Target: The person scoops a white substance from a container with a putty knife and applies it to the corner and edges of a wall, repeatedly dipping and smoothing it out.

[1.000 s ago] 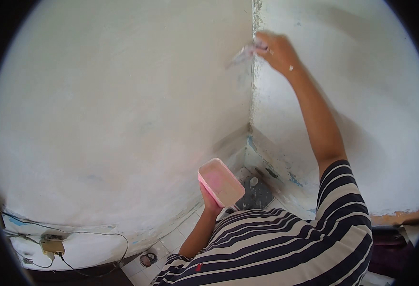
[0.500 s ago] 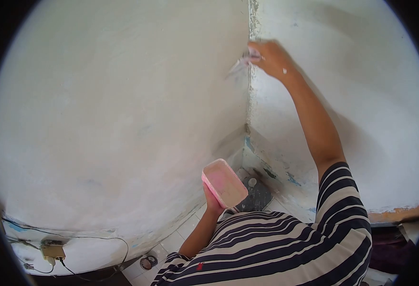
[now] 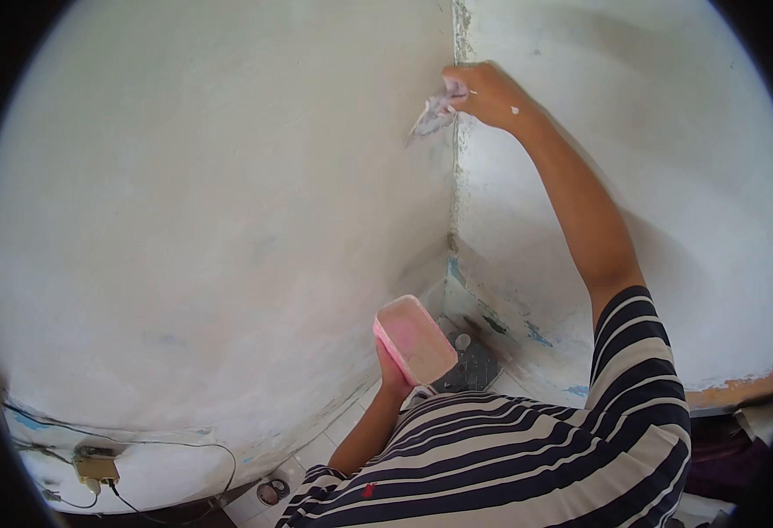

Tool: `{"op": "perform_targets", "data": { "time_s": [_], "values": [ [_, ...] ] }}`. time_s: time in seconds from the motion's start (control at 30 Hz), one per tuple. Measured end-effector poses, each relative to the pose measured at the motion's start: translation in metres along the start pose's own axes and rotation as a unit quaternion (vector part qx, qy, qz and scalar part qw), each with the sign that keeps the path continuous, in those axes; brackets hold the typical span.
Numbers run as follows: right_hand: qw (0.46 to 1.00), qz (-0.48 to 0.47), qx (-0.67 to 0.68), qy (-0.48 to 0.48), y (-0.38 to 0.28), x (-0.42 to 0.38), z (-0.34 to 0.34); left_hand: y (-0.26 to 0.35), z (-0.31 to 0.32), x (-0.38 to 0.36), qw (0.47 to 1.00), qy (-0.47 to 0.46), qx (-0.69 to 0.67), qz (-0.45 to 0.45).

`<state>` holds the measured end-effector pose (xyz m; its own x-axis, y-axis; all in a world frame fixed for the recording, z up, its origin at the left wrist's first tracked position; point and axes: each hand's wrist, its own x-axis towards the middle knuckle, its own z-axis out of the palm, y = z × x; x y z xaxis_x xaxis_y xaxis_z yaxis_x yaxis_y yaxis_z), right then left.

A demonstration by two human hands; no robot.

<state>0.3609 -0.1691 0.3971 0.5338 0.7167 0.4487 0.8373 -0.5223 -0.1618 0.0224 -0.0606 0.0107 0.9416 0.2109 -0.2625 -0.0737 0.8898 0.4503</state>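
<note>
My right hand [image 3: 489, 93] is raised to the wall corner [image 3: 455, 176] and grips a putty-smeared scraper [image 3: 431, 114], whose blade lies against the left wall beside the corner seam. My left hand [image 3: 392, 374] holds a pink rectangular tray [image 3: 414, 339] from below at chest height, tilted, with pinkish-white filler in it. Both walls are covered in white filler.
A dark floor drain grate [image 3: 473, 361] with a small round lid sits on the white floor tiles in the corner. A small yellow box with black cables [image 3: 96, 466] hangs low on the left wall. A round tin [image 3: 272, 488] lies on the floor. An orange edge [image 3: 739, 387] borders the right wall's base.
My right hand with the scraper dipped slightly, then shifted left so the blade now rests on the left wall. The pink tray stayed nearly still.
</note>
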Motion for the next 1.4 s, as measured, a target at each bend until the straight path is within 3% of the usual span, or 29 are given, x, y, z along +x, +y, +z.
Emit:
{"op": "perform_targets", "data": {
  "time_s": [0.2, 0.33, 0.37, 0.43, 0.5, 0.57, 0.7, 0.73, 0.77, 0.83, 0.9, 0.97, 1.0, 1.07, 1.1, 1.2, 1.3, 1.4],
  "values": [
    [0.984, -0.016, 0.066, 0.163, 0.0, 0.007, -0.028, -0.005, -0.008, 0.003, 1.0, 0.011, -0.007, 0.016],
    [0.977, 0.025, 0.201, 0.071, 0.002, -0.011, -0.039, -0.002, -0.009, 0.003, 1.0, 0.007, -0.015, 0.01],
    [0.977, 0.023, 0.201, 0.07, 0.002, -0.009, -0.034, -0.002, -0.008, 0.003, 1.0, 0.019, -0.012, 0.013],
    [0.997, -0.006, 0.073, -0.008, -0.003, -0.004, -0.019, -0.003, -0.007, 0.004, 1.0, 0.007, -0.012, 0.011],
    [0.998, -0.019, 0.055, 0.019, -0.007, 0.004, -0.014, -0.003, -0.006, 0.007, 1.0, -0.008, -0.01, 0.011],
    [0.985, -0.08, -0.01, 0.151, -0.01, 0.023, -0.019, -0.001, -0.005, 0.004, 0.999, 0.022, 0.007, 0.024],
    [0.972, -0.048, 0.081, 0.216, -0.029, 0.008, -0.062, -0.005, -0.015, 0.005, 0.999, 0.018, 0.002, 0.03],
    [0.961, -0.072, 0.018, 0.266, -0.022, 0.002, -0.058, -0.005, -0.014, 0.005, 0.999, 0.017, 0.003, 0.035],
    [0.962, -0.074, 0.018, 0.264, -0.017, -0.006, -0.052, -0.005, -0.013, 0.004, 0.999, 0.015, 0.004, 0.041],
    [0.983, -0.002, 0.161, 0.085, -0.01, -0.018, -0.036, -0.005, -0.01, 0.003, 0.999, 0.018, 0.002, 0.039],
    [0.998, -0.047, 0.043, 0.015, 0.0, -0.018, 0.0, -0.005, -0.005, 0.0, 0.999, 0.019, 0.002, 0.037],
    [0.999, -0.029, -0.004, -0.014, -0.004, -0.016, 0.022, -0.002, 0.002, -0.001, 1.0, -0.009, -0.002, 0.028],
    [0.999, -0.031, -0.004, -0.01, -0.004, -0.009, 0.02, -0.001, 0.001, 0.001, 0.999, -0.012, 0.0, 0.032],
    [0.991, -0.064, 0.017, 0.119, -0.003, 0.008, 0.015, -0.002, -0.001, 0.002, 0.999, -0.011, -0.012, 0.031],
    [0.99, -0.065, 0.017, 0.12, -0.008, 0.012, 0.006, -0.002, -0.002, 0.001, 0.999, -0.011, -0.011, 0.032],
    [0.974, -0.036, 0.049, 0.218, -0.023, 0.009, -0.048, -0.004, -0.004, 0.002, 0.999, -0.012, -0.003, 0.032],
    [0.975, 0.003, 0.054, 0.215, -0.036, -0.009, -0.067, -0.001, -0.004, 0.004, 0.998, -0.003, 0.003, 0.063],
    [0.996, -0.032, 0.068, 0.053, -0.026, -0.023, -0.031, -0.003, -0.007, 0.003, 0.997, 0.017, -0.005, 0.068]
  ]
}}
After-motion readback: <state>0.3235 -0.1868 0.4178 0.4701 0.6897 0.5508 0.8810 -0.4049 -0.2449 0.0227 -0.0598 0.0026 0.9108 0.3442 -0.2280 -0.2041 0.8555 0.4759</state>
